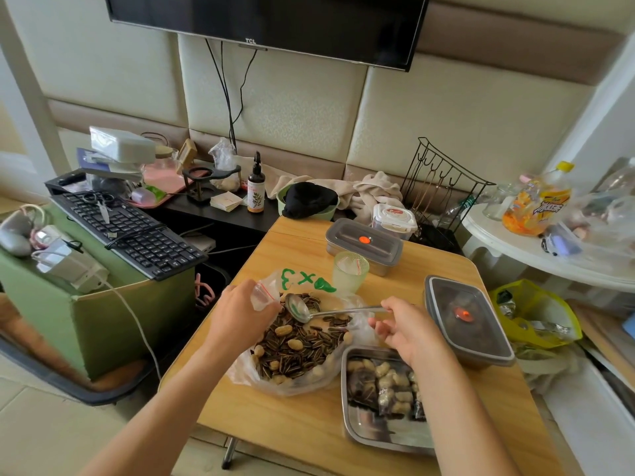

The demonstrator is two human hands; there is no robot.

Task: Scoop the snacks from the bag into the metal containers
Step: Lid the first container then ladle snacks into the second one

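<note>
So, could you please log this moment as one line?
left hand grips plastic bag rim | right hand holds metal spoon, empty, over bag | open metal container partly filled

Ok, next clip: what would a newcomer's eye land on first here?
The clear bag of sunflower seeds and peanuts in the middle of the wooden table, its rim gripped by the left hand while the right hand holds a metal spoon over it. Right of it sits an open metal container, partly filled with the same snacks.

Right hand (409, 333) covers one corner of the open container (344, 393).
</note>
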